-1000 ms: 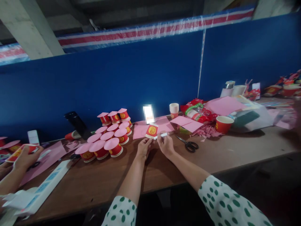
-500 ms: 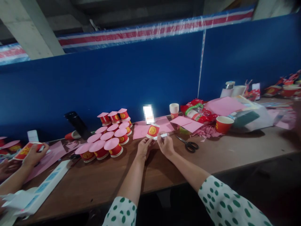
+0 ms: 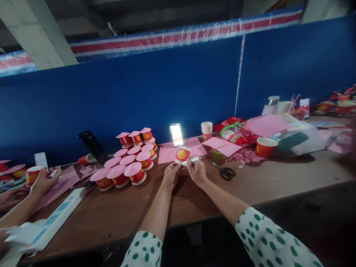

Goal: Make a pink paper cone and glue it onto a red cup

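My left hand (image 3: 171, 175) grips the rim of a small red paper cup (image 3: 183, 154) with a gold emblem, tilted above the table. Between the fingers of my right hand (image 3: 197, 171) is a slim white stick-like tool (image 3: 191, 161), perhaps a glue pen, its end close to the cup's rim. Behind the cup lies a sheet of pink paper (image 3: 166, 154). Black-handled scissors (image 3: 227, 172) rest just right of my right hand. To my left stand rows of upturned red cups (image 3: 138, 178) topped with pink paper discs (image 3: 132, 169).
A power strip (image 3: 57, 217) lies at the left, near a co-worker's hand (image 3: 41, 182) holding a red cup. A black bottle (image 3: 93, 146) leans by the blue partition (image 3: 139, 89). Rightward are pink paper scraps (image 3: 244, 156), an upright red cup (image 3: 265, 148) and plastic bags (image 3: 304, 137).
My cup and both hands stay almost in place, the cup turned very slightly. At the left, the co-worker's cup has gone from tilted to more upright.
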`<state>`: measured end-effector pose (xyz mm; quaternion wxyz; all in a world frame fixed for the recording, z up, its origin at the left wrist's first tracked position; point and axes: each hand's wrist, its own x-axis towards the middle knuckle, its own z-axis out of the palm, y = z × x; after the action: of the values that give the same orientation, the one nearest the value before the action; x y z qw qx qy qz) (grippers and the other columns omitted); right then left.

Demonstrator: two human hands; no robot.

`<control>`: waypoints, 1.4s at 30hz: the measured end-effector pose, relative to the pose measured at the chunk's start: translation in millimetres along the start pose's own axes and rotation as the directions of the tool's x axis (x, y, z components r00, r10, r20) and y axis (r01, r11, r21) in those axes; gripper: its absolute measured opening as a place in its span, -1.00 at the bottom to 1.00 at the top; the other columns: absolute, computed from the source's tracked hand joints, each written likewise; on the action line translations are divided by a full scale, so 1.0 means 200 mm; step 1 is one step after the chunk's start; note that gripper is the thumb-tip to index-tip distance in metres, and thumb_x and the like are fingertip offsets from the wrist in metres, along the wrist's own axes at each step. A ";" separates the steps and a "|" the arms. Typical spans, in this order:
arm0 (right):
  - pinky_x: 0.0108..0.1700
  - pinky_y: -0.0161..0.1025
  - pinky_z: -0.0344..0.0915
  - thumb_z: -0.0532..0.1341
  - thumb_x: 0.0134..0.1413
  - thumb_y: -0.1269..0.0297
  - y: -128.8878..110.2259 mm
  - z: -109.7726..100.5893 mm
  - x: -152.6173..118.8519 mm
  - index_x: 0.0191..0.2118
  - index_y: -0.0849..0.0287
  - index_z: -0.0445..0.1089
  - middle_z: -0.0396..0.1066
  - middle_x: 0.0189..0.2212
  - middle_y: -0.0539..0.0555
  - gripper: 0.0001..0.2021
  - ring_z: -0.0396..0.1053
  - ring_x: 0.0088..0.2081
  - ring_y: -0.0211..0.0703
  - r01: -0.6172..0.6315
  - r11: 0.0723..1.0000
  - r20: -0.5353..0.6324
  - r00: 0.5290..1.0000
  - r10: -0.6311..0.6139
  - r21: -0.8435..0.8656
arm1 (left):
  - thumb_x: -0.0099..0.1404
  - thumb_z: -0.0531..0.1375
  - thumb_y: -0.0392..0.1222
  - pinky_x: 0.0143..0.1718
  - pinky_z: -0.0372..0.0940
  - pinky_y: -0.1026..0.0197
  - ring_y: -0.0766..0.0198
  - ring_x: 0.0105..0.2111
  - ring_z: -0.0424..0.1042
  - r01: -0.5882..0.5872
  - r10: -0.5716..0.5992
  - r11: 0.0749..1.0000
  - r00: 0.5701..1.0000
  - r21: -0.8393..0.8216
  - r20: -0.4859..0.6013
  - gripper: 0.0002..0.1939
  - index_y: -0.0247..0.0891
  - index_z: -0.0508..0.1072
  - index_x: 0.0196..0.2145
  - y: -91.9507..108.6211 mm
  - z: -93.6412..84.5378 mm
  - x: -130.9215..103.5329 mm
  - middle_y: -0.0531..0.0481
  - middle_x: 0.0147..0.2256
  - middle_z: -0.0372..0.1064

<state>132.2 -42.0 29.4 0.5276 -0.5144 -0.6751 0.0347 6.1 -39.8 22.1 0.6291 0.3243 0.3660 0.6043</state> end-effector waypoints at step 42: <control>-0.37 -0.36 0.19 0.01 0.08 0.25 0.00 0.01 0.00 -0.37 0.20 0.31 0.41 -0.54 0.06 -0.81 0.37 -0.46 -0.19 0.011 1.000 0.001 1.000 -0.011 -0.007 | -0.06 0.31 -0.33 -0.31 0.33 0.25 0.35 -0.50 0.43 -0.019 0.018 1.000 0.999 0.018 0.028 -0.68 -0.37 0.38 -0.29 -0.03 -0.02 0.02 -0.04 -0.44 0.45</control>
<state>131.4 -41.8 28.1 0.5258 -0.5126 -0.6781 0.0298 5.9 -35.8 15.6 0.6256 0.3416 0.3596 0.6022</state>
